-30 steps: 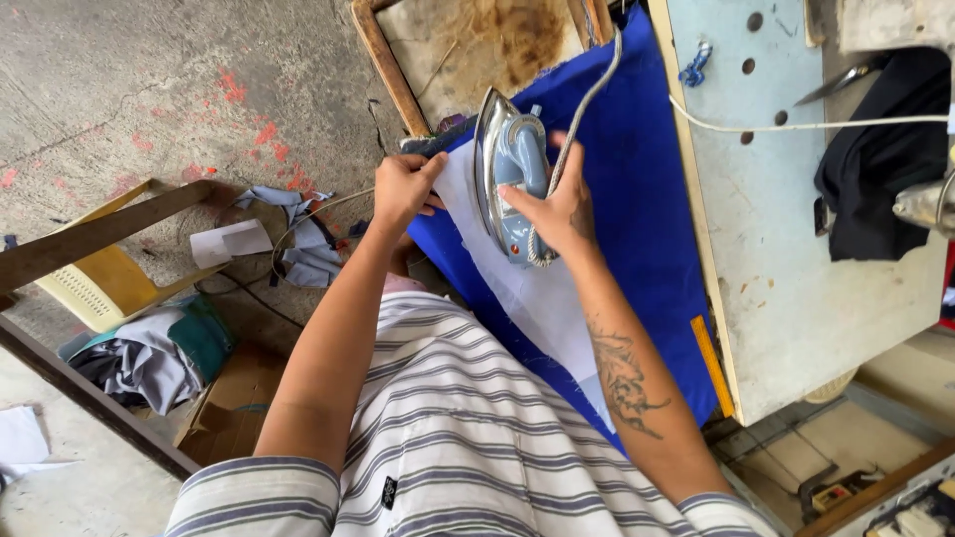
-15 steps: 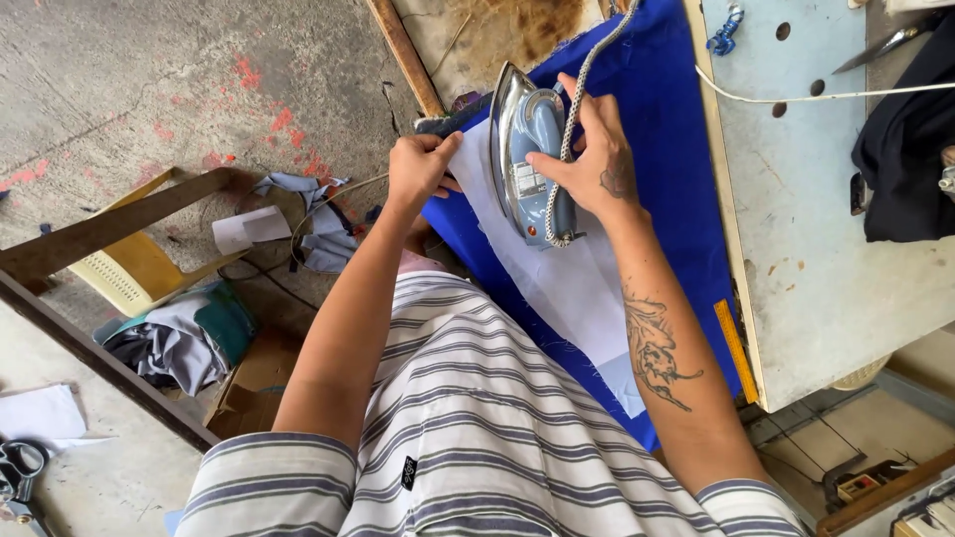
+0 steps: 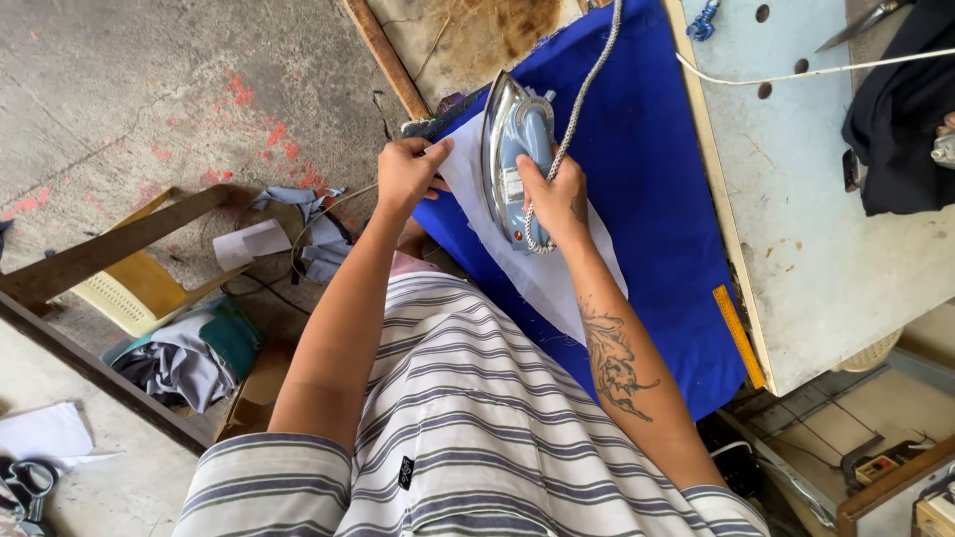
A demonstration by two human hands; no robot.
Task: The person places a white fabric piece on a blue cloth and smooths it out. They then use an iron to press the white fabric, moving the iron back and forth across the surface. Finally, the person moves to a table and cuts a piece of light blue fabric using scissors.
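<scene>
**Two hands, one iron, one white cloth**

Two hands are busy on the blue pad. The right hand (image 3: 555, 194) is wrapped around the handle of the blue and silver iron (image 3: 512, 149). Its fingers are curled tight on the handle. The iron sits on the white cloth (image 3: 557, 273), with its pointy end away from the person. A twisted grey cord (image 3: 587, 80) runs from the iron up and away.

The left hand (image 3: 408, 174) pinches the edge of the white cloth, just beside the iron. The fingers are pressed together on the cloth.

The white cloth lies flat on the blue pad (image 3: 657, 199), which covers one end of the bench (image 3: 816, 249). A yellow ruler (image 3: 738, 336) lies at the edge of the pad. A dark cloth (image 3: 895, 119) sits on the far side of the bench. On the floor, to the left, is a pile of rags (image 3: 184, 363).
</scene>
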